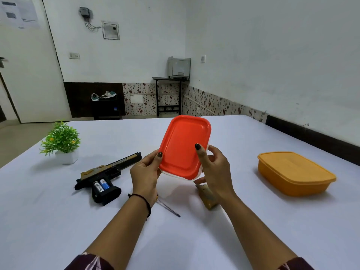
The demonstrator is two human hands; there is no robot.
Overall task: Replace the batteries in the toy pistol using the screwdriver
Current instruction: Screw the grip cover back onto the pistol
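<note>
Your left hand (145,172) and right hand (214,170) hold the red box (183,145), fingers (201,153) curled round its edges. The pistol (103,178) lies on the tabletop (58,221) just left of them, untouched, and the screwdriver (168,208) lies under your left wrist.

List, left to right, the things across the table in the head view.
Potted plant → toy pistol → red-lidded box, held up → yellow box.
</note>
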